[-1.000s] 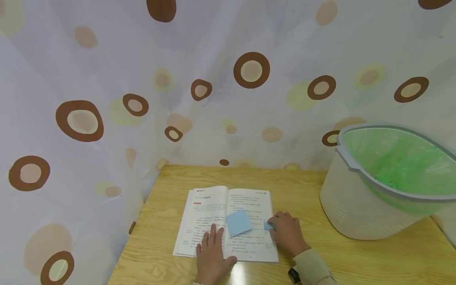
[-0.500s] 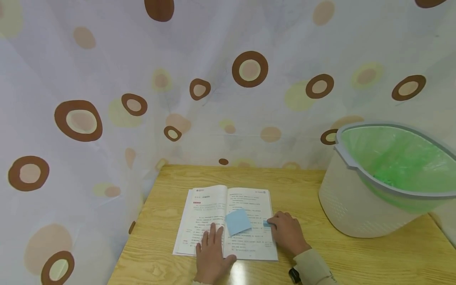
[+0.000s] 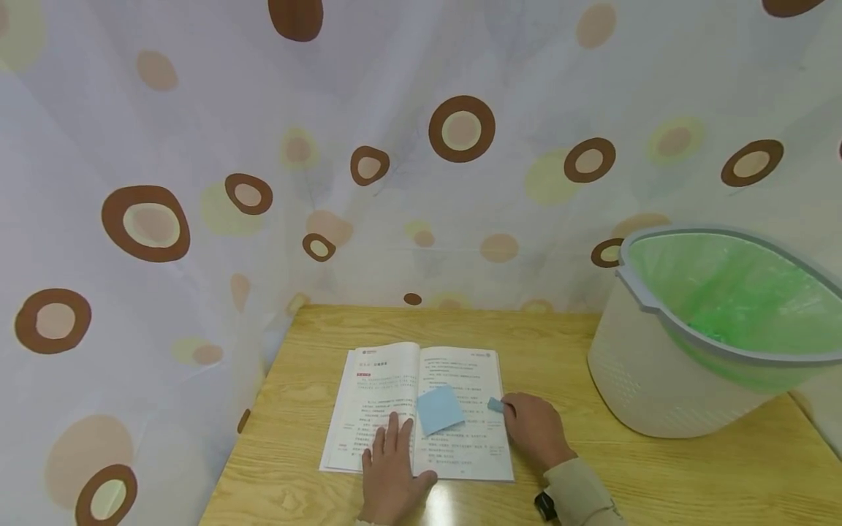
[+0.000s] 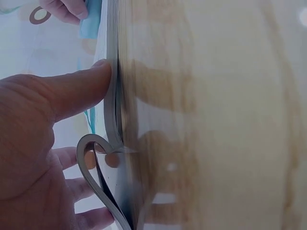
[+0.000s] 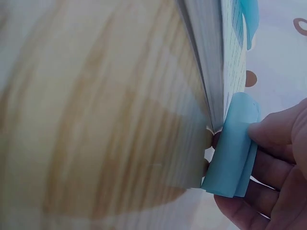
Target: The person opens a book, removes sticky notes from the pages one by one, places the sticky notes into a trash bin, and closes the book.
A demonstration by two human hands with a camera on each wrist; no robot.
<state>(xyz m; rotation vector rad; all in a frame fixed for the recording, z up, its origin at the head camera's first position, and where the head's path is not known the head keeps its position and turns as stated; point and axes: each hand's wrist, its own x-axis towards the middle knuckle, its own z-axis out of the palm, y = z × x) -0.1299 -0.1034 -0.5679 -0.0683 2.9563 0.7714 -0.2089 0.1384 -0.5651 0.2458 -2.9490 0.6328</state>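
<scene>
An open book (image 3: 460, 456) with printed pages lies on the wooden table. My left hand (image 3: 392, 467) rests across its lower middle, fingers spread on the left page and thumb at the bottom edge. On the right page, near the spine, lies a square light-blue sticky note (image 3: 441, 410). At the book's right edge my right hand (image 3: 536, 431) pinches a folded light-blue sticky note (image 5: 232, 143); its thumb presses the near face and the other fingers are behind. Only a small end of this folded note shows in the head view, the rest being covered by the hand.
A pale perforated basket (image 3: 631, 372) with a grey rim and green bag (image 3: 743, 292) inside stands at the right of the table (image 3: 316, 329). A curtain (image 3: 395, 270) with brown circles hangs behind and at the left. A dark watch (image 3: 544, 505) is on the right wrist.
The folded note in my right hand has tilted and shifted slightly up and right, and the hand has turned with its fingers drawn in more. The left hand has stayed in place.
</scene>
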